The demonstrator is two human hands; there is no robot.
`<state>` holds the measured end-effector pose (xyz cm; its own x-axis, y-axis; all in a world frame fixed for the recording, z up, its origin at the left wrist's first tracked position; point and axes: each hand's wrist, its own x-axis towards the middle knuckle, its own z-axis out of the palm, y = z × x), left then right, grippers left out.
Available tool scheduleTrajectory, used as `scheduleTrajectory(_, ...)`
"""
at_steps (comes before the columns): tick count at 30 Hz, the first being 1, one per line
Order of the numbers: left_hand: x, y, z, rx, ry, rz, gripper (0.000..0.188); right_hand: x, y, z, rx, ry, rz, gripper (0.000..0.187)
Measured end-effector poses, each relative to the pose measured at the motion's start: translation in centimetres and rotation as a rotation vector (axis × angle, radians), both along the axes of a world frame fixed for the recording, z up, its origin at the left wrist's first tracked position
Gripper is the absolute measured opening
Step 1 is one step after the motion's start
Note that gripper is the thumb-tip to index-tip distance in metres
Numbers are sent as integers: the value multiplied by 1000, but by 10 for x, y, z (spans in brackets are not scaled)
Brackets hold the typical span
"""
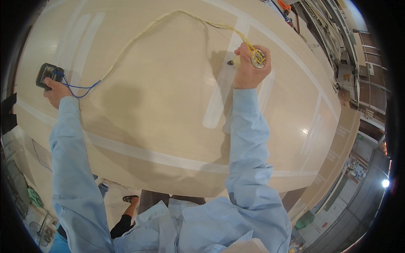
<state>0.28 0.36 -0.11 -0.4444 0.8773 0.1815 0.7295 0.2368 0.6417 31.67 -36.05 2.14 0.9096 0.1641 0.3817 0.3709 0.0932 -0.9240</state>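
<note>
The left hand (57, 92) is gripping a black box (44, 72) with rounded corners near the board's left end, its thumb pressing on the near rim while the box is extending beyond the thumb tip; the other fingers are mostly hiding from sight, so their exact placing cannot be told. Blue wires (84, 87) are leaving the box's right side and looping just beside that hand. They are meeting a pale cable (139, 34), which is arching away over the pale tan board (168, 59) toward the right. The right hand (249, 71) is holding a round, pale fitting (258, 59) with its open face looking upward, the fingers bending in around it rather than spreading; the fitting is sitting within the grip, toward the hand's right edge (which digit is pressing where is too small to tell). Yellow wires (244, 39) are running from the cable into this fitting. A small dark piece (230, 63) is showing just left of the right hand.
</note>
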Motion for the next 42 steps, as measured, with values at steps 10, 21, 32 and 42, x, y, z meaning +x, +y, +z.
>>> scheduleTrajectory(10,2,-4,3,-17,-15,-8,77,13,-11,-1,21,-35,-25,21)
scheduleTrajectory(21,-1,2,-2,-2,-5,3,79,25,8,5,92,-39,-7,23)
scheduleTrajectory(32,-3,1,-4,-12,-4,5,81,40,3,1,91,-40,-57,21)
scheduleTrajectory(42,-2,0,0,-5,11,-2,79,50,8,3,151,-61,-59,24)
